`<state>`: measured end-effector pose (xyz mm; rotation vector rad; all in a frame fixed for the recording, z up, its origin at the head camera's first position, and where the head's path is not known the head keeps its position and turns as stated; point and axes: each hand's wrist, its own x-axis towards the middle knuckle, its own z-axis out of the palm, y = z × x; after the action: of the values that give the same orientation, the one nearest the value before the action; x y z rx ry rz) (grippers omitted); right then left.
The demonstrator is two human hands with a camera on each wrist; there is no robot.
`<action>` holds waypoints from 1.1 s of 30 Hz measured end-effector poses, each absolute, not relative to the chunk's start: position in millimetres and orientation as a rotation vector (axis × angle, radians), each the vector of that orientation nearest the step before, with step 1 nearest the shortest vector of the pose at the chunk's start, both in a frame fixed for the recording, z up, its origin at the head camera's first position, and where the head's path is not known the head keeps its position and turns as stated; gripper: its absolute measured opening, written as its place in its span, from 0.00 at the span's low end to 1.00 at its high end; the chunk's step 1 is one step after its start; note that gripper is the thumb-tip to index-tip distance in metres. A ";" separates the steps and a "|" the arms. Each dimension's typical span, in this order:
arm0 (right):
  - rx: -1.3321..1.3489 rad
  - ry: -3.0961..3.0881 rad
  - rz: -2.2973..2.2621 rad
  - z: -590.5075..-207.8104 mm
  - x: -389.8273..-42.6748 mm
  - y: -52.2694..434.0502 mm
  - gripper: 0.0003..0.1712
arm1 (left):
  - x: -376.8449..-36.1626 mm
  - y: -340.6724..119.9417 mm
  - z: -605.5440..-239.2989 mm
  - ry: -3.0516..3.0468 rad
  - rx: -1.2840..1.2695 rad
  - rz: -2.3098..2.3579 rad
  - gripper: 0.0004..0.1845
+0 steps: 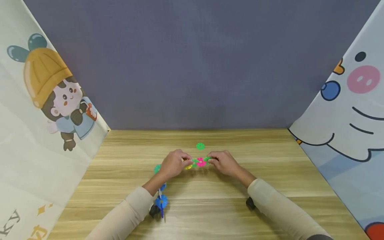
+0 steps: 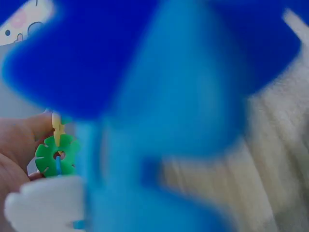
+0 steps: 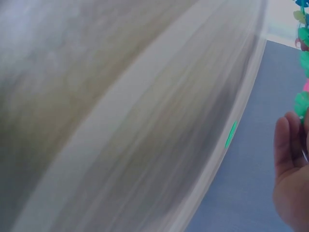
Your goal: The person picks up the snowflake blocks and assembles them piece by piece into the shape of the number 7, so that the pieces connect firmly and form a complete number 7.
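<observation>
A chain of slotted plastic snowflake discs spans both hands in the head view. My left hand [image 1: 173, 164] pinches it next to a yellow disc [image 1: 188, 166]. Between the hands sits a pink disc [image 1: 200, 162] with green discs on either side. Thumb and fingers of my right hand [image 1: 224, 162] pinch the green disc [image 1: 207, 159] at the chain's right end. Past the left wrist the chain runs on, with a teal-green disc [image 1: 157, 168] and a blue disc [image 1: 161, 201] hanging lowest. Blurred blue discs [image 2: 193, 87] fill much of the left wrist view, beside a white disc [image 2: 46, 205].
One loose green disc [image 1: 200, 146] lies on the wood-grain table [image 1: 222, 213] beyond the hands. A grey-blue panel [image 1: 192, 66] rises behind the table. Printed cartoon sheets border both sides. Dark wrist cameras [image 1: 250, 203] sit under the sleeves.
</observation>
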<state>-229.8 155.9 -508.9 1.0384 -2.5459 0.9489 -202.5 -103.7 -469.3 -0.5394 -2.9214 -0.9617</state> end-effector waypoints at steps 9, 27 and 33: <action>1.031 -2.499 1.030 -505.4 -229.3 151.3 0.04 | -204.0 -107.6 -466.7 -2.892 -0.542 -1.040 0.04; 0.937 -2.509 1.037 -508.4 -226.4 143.5 0.07 | -210.2 -111.3 -463.4 -2.905 -0.578 -1.019 0.04; 0.926 -2.621 1.057 -507.2 -228.8 145.7 0.03 | -212.0 -114.5 -459.5 -2.929 -0.681 -0.946 0.05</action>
<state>-228.8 145.7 -507.2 0.9256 -2.6210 1.0566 -212.0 -114.5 -459.5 -0.6807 -2.9290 -0.9461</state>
